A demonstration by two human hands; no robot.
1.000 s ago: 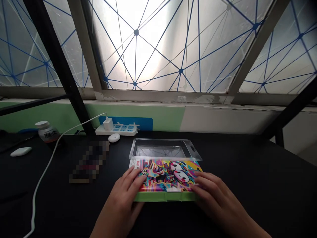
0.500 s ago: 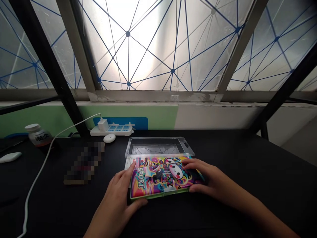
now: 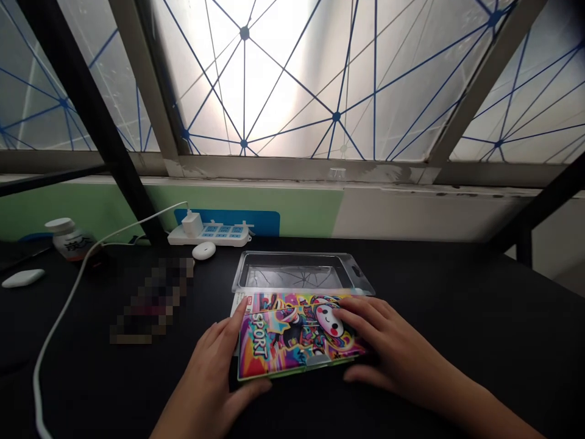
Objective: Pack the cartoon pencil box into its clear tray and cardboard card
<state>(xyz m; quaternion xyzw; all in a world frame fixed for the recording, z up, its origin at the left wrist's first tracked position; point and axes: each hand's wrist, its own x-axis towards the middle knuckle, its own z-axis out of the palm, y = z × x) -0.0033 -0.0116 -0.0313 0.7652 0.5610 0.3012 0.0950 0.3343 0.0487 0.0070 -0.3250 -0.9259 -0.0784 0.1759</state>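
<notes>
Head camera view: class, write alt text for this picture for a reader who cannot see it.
A person's left hand and right hand grip the ends of a brightly printed case marked SPORT at a black table. Behind it lies a clear plastic tray, and farther back a white power strip below the window.

Beyond the left hand [image 3: 208, 372] on black bench [image 3: 457, 317]: white power strip [image 3: 214, 235] with plugged charger [image 3: 192, 224], cable [image 3: 68, 292] trailing left, oval white puck [image 3: 203, 250], white-capped bottle [image 3: 68, 239] far left, white pod [image 3: 22, 278] farther left.
</notes>
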